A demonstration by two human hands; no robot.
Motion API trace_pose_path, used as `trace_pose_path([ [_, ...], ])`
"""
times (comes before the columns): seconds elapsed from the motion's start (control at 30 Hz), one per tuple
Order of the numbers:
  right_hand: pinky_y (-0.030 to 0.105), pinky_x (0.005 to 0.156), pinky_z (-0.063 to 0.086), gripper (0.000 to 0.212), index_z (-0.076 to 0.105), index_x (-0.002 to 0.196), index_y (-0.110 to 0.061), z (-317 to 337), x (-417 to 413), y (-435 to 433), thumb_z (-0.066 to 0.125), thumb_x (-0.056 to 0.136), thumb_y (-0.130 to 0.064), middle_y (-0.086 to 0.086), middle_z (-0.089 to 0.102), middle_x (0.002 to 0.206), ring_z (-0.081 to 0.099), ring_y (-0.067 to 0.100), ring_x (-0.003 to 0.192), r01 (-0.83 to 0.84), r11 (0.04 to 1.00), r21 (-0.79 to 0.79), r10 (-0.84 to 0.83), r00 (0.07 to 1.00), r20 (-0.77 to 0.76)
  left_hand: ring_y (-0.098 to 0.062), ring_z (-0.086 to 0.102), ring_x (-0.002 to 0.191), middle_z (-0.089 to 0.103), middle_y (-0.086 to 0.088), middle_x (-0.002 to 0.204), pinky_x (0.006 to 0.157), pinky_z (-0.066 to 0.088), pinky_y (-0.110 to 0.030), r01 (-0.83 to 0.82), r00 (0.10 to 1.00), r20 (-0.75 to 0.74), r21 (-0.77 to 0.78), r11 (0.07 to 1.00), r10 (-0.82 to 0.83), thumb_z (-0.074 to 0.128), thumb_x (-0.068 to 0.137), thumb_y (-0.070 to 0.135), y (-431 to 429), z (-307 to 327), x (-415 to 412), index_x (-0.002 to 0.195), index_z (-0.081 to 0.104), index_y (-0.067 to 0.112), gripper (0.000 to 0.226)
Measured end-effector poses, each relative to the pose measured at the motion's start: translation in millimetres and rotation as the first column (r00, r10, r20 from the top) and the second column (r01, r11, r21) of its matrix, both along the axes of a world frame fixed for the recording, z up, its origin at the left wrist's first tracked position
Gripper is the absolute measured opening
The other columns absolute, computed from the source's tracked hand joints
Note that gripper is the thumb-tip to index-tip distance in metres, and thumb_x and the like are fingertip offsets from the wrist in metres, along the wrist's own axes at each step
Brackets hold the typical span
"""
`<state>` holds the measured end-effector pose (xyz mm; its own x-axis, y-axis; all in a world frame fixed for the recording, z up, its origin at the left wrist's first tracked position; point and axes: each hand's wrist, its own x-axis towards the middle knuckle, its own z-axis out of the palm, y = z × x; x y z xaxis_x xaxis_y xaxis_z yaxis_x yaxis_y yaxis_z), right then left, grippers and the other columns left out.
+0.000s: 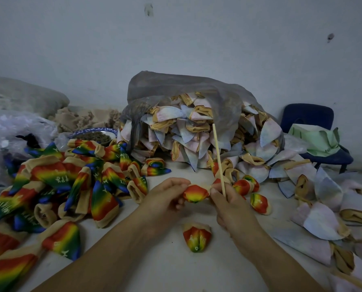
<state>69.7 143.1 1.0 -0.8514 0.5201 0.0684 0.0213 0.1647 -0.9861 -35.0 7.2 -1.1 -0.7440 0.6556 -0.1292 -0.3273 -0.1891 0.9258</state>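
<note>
Both hands meet over the table: the left hand pinches a half-turned cone lying crosswise, its open end toward the right hand, which grips the cone's rim and an upright stick.

Pale grey wall, plain, two dark smudges high up. Dim, flat light. Small blue chair far right against the wall. Floor whitish.
</note>
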Motion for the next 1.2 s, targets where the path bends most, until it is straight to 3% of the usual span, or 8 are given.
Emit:
trace_pose_path([
  [0.13, 0.009, 0.048, 0.036, 0.012, 0.057, 0.086, -0.027, 0, 0, 7, 0.05, 0.096, -0.026, -0.012, 0.052, 0.065, 0.047, -0.001, 0.053, 0.11, 0.947, 0.302, -0.113, 0.994, -0.009, -0.012, 0.062, 0.077, 0.073, -0.004, 0.087, 0.07, 0.051, -0.024, -0.032, 0.986, -0.168, -0.167, 0.985, 0.003, 0.064, 0.093, 0.016, 5, -5, 2, 0.084, 0.078, 0.025, 0.019],
  [0.37, 0.014, 0.066, 0.039, 0.019, 0.058, 0.11, -0.03, 1, 3, 18, 0.047, 0.097, -0.022, -0.008, 0.059, 0.101, 0.054, 0.005, 0.086, 0.311, 0.923, 0.225, -0.285, 0.948, -0.142, -0.006, 0.063, 0.094, 0.067, 0.009, 0.102, 0.078, 0.052, -0.023, -0.172, 0.841, -0.533, -0.43, 0.887, -0.095, 0.058, 0.096, 0.025, 26, -4, 5, 0.091, 0.068, 0.034, 0.015],
  [0.53, 0.034, 0.061, 0.048, 0.02, 0.062, 0.095, -0.027, -4, 1, 24, 0.044, 0.095, -0.018, -0.005, 0.06, 0.077, 0.057, 0.017, 0.07, 0.438, 0.899, 0.019, -0.426, 0.882, -0.201, 0.004, 0.053, 0.095, 0.057, 0.01, 0.107, 0.074, 0.04, -0.011, -0.225, 0.557, -0.807, -0.373, 0.9, -0.196, 0.054, 0.098, 0.027, 77, 26, -7, 0.092, 0.065, 0.036, 0.016],
  [0.73, 0.034, 0.063, 0.043, 0.022, 0.06, 0.093, -0.032, -17, -3, 37, 0.041, 0.095, -0.02, 0.015, 0.065, 0.093, 0.059, 0.032, 0.08, 0.52, 0.854, 0.001, -0.514, 0.843, -0.161, -0.035, 0.038, 0.127, 0.05, -0.014, 0.136, 0.106, 0.032, -0.047, -0.372, 0.187, -0.787, -0.61, 0.699, -0.587, 0.04, 0.099, 0.024, 170, 28, -33, 0.106, 0.06, 0.015, 0.022],
  [0.83, 0.032, 0.061, 0.042, 0.023, 0.058, 0.088, -0.037, -19, -3, 38, 0.041, 0.095, -0.023, 0.012, 0.061, 0.095, 0.057, 0.027, 0.075, 0.503, 0.864, 0.006, -0.496, 0.855, -0.154, -0.037, 0.02, 0.142, 0.032, -0.016, 0.153, 0.114, 0.02, -0.051, -0.45, 0.184, -0.66, -0.716, 0.534, -0.729, 0.039, 0.099, 0.027, 188, 16, -41, 0.127, 0.055, 0.016, 0.034],
  [0.93, 0.032, 0.062, 0.042, 0.021, 0.06, 0.092, -0.035, -21, -4, 40, 0.041, 0.095, -0.027, 0.017, 0.059, 0.099, 0.059, 0.03, 0.078, 0.49, 0.872, -0.005, -0.486, 0.863, -0.138, -0.038, 0.038, 0.127, 0.048, -0.02, 0.132, 0.097, 0.034, -0.039, -0.466, 0.222, -0.684, -0.7, 0.541, -0.695, 0.045, 0.094, 0.012, 186, 24, -42, 0.082, 0.057, 0.013, 0.017],
  [1.1, 0.035, 0.062, 0.041, 0.019, 0.061, 0.1, -0.026, -19, -1, 40, 0.043, 0.094, -0.024, 0.018, 0.06, 0.091, 0.055, 0.028, 0.074, 0.477, 0.879, 0.023, -0.471, 0.873, -0.129, -0.033, 0.058, 0.117, 0.058, -0.026, 0.123, 0.097, 0.05, -0.036, -0.174, 0.533, -0.836, -0.255, 0.951, -0.127, 0.043, 0.097, 0.0, 131, 52, -35, 0.116, 0.062, -0.009, 0.028],
  [1.2, 0.036, 0.065, 0.047, 0.012, 0.059, 0.093, -0.032, -11, 2, 33, 0.047, 0.095, -0.031, 0.004, 0.059, 0.08, 0.057, 0.021, 0.072, 0.402, 0.908, 0.118, -0.38, 0.908, -0.175, -0.025, 0.058, 0.113, 0.058, -0.012, 0.122, 0.103, 0.046, -0.039, -0.189, 0.793, -0.608, -0.198, 0.962, 0.031, 0.044, 0.104, 0.014, 85, 62, -17, 0.103, 0.069, 0.011, 0.025],
])
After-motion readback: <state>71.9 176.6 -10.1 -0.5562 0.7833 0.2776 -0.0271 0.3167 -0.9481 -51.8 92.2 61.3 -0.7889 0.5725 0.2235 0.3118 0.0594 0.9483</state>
